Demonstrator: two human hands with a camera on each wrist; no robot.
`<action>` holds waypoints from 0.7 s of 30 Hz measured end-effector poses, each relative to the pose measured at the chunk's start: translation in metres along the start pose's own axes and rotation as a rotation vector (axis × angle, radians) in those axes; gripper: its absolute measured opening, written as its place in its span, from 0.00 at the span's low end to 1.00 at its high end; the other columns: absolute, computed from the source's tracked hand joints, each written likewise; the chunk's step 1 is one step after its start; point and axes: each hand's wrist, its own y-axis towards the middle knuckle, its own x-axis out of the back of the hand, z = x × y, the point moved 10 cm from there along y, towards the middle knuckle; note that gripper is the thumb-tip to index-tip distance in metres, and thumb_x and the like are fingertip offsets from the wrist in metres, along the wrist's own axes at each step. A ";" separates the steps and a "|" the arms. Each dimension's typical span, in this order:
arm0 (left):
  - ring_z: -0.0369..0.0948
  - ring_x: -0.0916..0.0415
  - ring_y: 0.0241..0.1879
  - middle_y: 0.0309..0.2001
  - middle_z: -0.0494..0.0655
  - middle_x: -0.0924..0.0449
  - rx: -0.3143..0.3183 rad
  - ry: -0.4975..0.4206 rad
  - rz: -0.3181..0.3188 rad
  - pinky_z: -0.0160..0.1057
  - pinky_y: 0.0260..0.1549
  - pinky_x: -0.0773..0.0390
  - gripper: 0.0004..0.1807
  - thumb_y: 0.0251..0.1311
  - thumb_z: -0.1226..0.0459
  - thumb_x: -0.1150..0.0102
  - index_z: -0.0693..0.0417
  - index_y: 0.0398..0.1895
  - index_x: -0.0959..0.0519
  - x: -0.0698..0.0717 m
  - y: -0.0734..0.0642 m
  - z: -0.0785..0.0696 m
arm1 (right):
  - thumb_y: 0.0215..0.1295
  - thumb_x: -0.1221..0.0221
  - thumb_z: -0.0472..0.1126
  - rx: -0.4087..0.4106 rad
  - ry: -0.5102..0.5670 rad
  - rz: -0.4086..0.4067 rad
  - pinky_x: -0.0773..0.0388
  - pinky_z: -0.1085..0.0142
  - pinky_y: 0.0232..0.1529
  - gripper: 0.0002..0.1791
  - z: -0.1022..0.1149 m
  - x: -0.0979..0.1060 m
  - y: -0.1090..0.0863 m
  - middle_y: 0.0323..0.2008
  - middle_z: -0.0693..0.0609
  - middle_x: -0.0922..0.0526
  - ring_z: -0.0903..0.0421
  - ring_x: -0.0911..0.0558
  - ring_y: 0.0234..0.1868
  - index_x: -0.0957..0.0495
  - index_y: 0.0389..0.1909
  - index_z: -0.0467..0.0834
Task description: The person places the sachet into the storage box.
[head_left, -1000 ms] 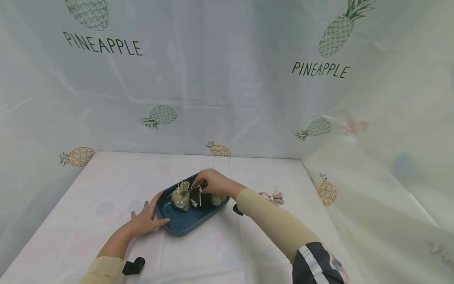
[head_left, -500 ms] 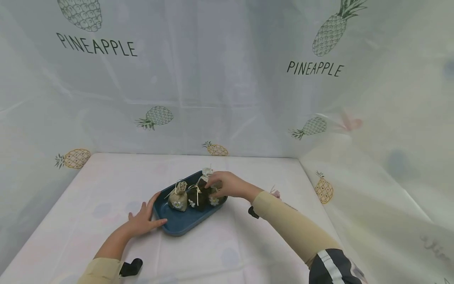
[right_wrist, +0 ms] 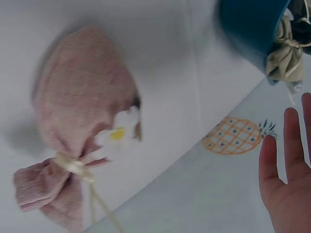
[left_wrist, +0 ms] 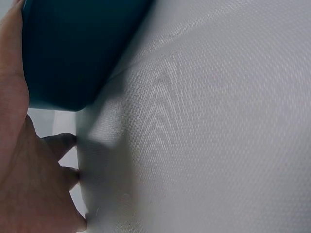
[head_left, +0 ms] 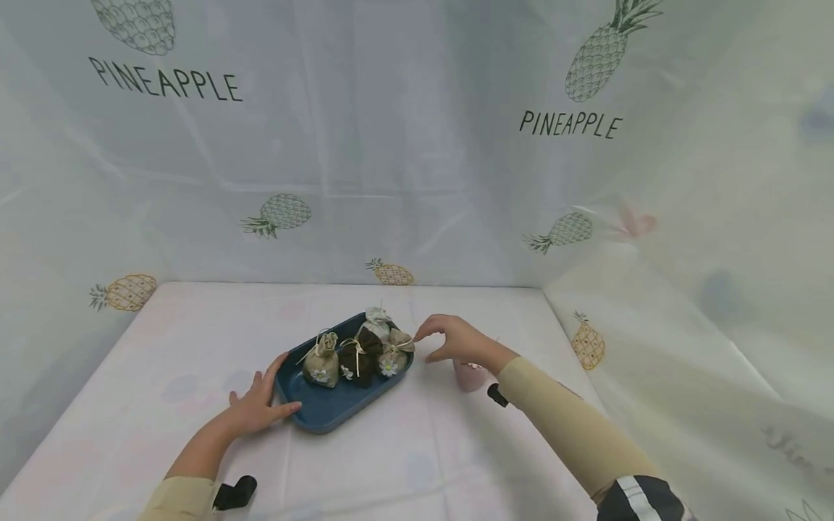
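Note:
A dark blue tray (head_left: pixel 319 421) stands slanted on the table and bears several small drawstring pouches with white flowers. From left to right come a tan pouch (head_left: pixel 321 367), a dark brown pouch (head_left: pixel 360 362) and a beige pouch (head_left: pixel 392 356); a whitish pouch (head_left: pixel 376 318) sits behind them. My left hand (head_left: pixel 254 409) rests against the tray's left end, thumb and fingers spread. Just right of the tray hovers my right hand (head_left: pixel 464 340), holding nothing, fingers loosely bent. Beneath its wrist lies a pink pouch (right_wrist: pixel 87 92), partly hidden in the head view.
A white cloth (head_left: pixel 215 325) with faint coloured dots covers the table. Behind it and at the right hangs a curtain (head_left: pixel 417 145) printed with pineapples. A black wrist strap piece (head_left: pixel 236 493) shows at the left sleeve.
My right hand has let go of the dark brown pouch's neck, passed over the beige pouch and moved right, out of the tray. My left hand keeps its place at the tray.

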 end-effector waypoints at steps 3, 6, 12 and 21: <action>0.76 0.69 0.68 0.71 0.77 0.59 -0.002 -0.001 -0.002 0.83 0.47 0.72 0.56 0.60 0.45 0.37 0.47 0.77 0.65 0.001 0.000 0.001 | 0.51 0.27 0.35 -0.024 -0.018 -0.017 0.28 0.52 0.57 0.20 -0.010 0.003 -0.009 0.49 0.58 0.20 0.53 0.24 0.56 0.17 0.48 0.45; 0.76 0.69 0.68 0.71 0.77 0.59 -0.002 0.001 0.004 0.84 0.47 0.72 0.56 0.60 0.45 0.38 0.47 0.77 0.66 0.001 -0.001 0.001 | 0.51 0.27 0.34 -0.049 -0.028 -0.032 0.27 0.52 0.57 0.20 -0.019 0.006 -0.018 0.48 0.58 0.19 0.54 0.24 0.55 0.16 0.47 0.48; 0.77 0.68 0.67 0.71 0.79 0.59 0.002 0.013 0.008 0.84 0.47 0.71 0.56 0.60 0.45 0.38 0.47 0.77 0.66 0.001 0.000 0.000 | 0.55 0.31 0.30 -0.117 0.026 -0.039 0.29 0.48 0.58 0.17 -0.040 0.008 -0.034 0.47 0.58 0.19 0.54 0.24 0.54 0.16 0.45 0.48; 0.77 0.68 0.67 0.70 0.79 0.60 0.006 0.007 0.013 0.84 0.47 0.71 0.56 0.60 0.45 0.37 0.49 0.77 0.66 0.002 -0.001 -0.002 | 0.57 0.36 0.26 -0.163 0.077 -0.045 0.25 0.46 0.50 0.15 -0.058 0.014 -0.058 0.46 0.49 0.18 0.45 0.23 0.51 0.16 0.43 0.44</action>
